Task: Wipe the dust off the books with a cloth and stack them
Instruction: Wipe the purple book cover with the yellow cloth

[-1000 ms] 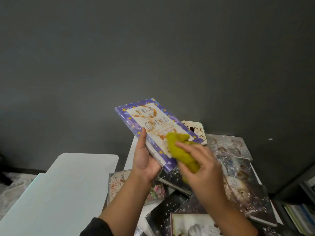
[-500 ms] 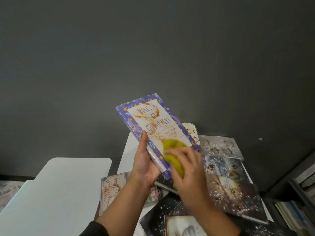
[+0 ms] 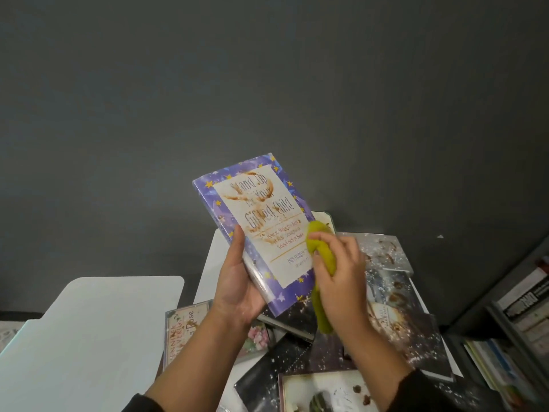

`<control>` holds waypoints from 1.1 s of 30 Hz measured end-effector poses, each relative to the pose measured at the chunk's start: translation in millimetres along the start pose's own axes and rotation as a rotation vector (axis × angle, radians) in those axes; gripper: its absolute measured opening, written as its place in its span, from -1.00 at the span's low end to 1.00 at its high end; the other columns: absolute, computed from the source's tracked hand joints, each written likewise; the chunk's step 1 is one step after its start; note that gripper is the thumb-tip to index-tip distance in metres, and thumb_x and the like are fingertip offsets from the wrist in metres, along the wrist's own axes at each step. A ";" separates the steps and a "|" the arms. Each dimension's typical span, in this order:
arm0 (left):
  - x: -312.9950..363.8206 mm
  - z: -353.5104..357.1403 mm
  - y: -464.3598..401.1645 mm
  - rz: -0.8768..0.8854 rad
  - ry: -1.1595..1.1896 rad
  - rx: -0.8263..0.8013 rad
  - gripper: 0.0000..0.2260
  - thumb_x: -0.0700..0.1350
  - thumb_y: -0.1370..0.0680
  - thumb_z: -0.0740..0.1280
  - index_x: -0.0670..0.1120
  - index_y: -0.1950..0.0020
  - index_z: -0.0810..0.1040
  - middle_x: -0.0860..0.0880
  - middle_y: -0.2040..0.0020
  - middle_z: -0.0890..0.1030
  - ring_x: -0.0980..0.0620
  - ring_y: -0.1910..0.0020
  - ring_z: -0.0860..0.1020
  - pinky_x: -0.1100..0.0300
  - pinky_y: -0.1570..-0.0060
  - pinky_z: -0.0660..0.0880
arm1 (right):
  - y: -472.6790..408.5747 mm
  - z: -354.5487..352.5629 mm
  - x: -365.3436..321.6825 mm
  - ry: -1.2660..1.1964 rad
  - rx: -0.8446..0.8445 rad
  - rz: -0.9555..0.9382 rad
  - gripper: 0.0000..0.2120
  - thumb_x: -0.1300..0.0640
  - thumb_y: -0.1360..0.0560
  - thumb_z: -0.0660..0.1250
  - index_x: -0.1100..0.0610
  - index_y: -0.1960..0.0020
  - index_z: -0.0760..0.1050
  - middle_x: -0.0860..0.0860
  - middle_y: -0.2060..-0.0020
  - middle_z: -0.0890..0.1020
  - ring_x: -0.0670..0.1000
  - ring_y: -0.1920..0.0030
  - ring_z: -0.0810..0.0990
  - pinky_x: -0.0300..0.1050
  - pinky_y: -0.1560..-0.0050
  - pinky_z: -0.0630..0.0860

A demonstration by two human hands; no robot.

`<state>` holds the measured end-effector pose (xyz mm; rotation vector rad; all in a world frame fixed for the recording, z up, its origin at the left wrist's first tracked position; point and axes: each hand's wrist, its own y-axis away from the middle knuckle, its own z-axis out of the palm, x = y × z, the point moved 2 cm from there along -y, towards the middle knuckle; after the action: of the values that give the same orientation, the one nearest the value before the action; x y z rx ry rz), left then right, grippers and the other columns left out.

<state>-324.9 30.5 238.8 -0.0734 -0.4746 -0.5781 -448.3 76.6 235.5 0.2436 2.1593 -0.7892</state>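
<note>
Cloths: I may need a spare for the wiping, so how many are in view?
1. The yellow-green cloth is bunched in the right hand, against the starred book that the left hand holds. Another could lie hidden under the scattered books.

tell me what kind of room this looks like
Probably a home room or study corner, though little of it shows. Dusty books lie spread over a small white table against a dark grey wall, and a shelf packed with more books stands at the right.

Dark grey wall [image 3: 267, 84], white table [image 3: 89, 337] at left, dark bookshelf [image 3: 517, 319] at right, dim light
</note>
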 end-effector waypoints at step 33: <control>-5.6 3.4 8.2 -0.032 -0.032 -0.004 -0.42 0.21 -0.48 0.14 -0.12 -0.37 0.41 -0.21 -0.28 0.54 -0.19 -0.22 0.55 -0.12 -0.15 0.51 | 23.3 5.6 -9.5 -0.039 0.041 -0.100 -0.70 0.13 -0.44 0.31 -0.15 -0.12 0.48 -0.13 -0.01 0.48 -0.03 -0.07 0.47 -0.43 0.12 0.43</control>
<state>-325.9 40.9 239.8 -0.0793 -0.5064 -0.6099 -428.8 92.3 229.3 0.1404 2.1333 -0.8886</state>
